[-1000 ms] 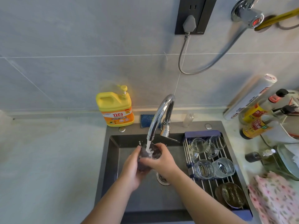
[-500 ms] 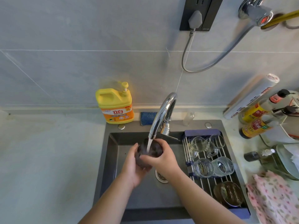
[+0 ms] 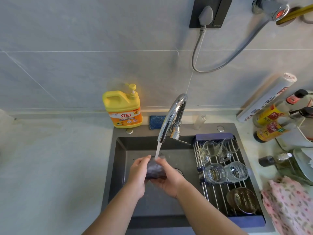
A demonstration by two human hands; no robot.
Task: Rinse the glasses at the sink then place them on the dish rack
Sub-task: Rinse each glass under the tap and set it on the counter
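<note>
A clear ribbed glass (image 3: 155,168) is held over the grey sink (image 3: 122,163), right under the water running from the chrome faucet (image 3: 171,116). My left hand (image 3: 138,173) grips its left side and my right hand (image 3: 169,178) cups it from the right and below. The stream hits the glass at its top edge. On the dish rack (image 3: 218,192), laid across the sink's right part, stand several clear glasses (image 3: 215,173), with a dark amber glass (image 3: 243,202) nearest me.
A yellow dish-soap bottle (image 3: 122,107) and a blue sponge (image 3: 156,122) stand behind the sink. Sauce bottles (image 3: 271,114), a foil roll (image 3: 265,97) and a pink floral cloth (image 3: 291,206) crowd the counter on the right. A pale counter (image 3: 50,167) lies to the left.
Both hands have turned the glass under the stream and lowered it a little, the right hand slipping further beneath it. The water keeps running.
</note>
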